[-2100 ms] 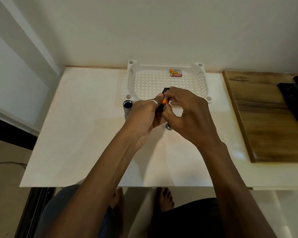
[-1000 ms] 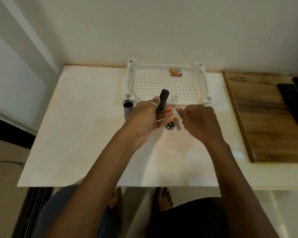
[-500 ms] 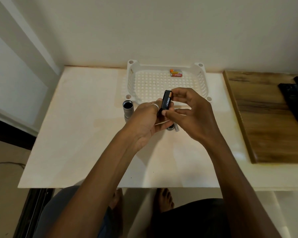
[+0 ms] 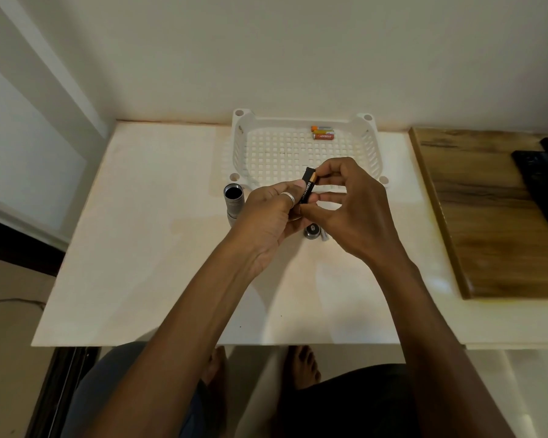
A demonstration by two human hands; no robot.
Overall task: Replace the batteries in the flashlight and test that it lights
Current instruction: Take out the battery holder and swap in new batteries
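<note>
My left hand (image 4: 271, 216) grips a black battery holder (image 4: 307, 189) above the white table, tilted upright. A black and copper battery sits in its top end, and my right hand (image 4: 353, 210) pinches that battery at the holder's top with thumb and forefinger. The silver flashlight body (image 4: 233, 200) stands open-ended on the table just left of my left hand. Its round tail cap (image 4: 311, 231) lies under my right hand, with one removed battery (image 4: 324, 237) beside it, mostly hidden. Loose batteries (image 4: 322, 133) lie at the back of the white basket (image 4: 244, 153).
The white perforated basket stands against the wall behind my hands. A wooden board (image 4: 487, 216) lies at the right with a black object (image 4: 544, 184) on it. The table's front edge (image 4: 203, 344) runs above my knees.
My right hand set one orange-tipped battery down beside the tail cap, then came back up to the holder and now pinches the battery at its top end.
</note>
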